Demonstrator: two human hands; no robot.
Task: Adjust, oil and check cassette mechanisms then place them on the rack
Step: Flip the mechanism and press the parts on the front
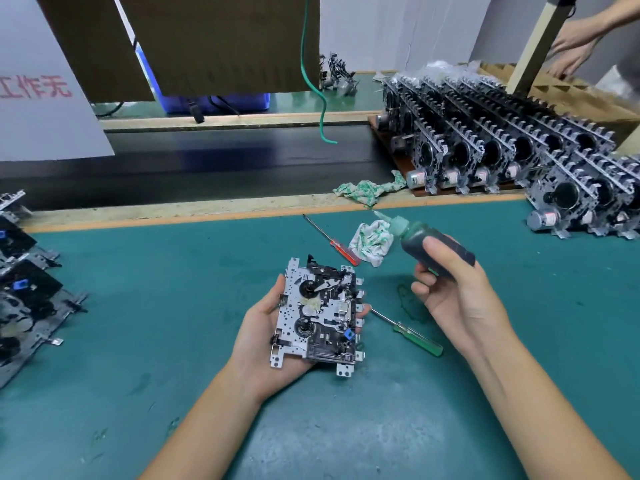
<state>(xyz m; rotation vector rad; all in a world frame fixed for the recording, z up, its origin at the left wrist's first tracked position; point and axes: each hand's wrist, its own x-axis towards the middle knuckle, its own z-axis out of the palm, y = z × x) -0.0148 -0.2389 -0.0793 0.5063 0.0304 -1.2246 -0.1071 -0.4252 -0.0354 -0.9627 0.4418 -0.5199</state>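
A metal cassette mechanism with black reels and a small blue part lies face up in my left hand, whose fingers curl round its edges above the green mat. My right hand grips a dark green oil bottle to the right of the mechanism. The bottle's pale green nozzle points up and to the left, clear of the mechanism. At the right, rows of finished mechanisms stand upright on a brown rack board.
A red-handled screwdriver and a green-handled screwdriver lie on the mat, beside two crumpled cloths. More mechanisms are piled at the left edge. A dark conveyor belt runs behind. Another person's hand reaches in at top right.
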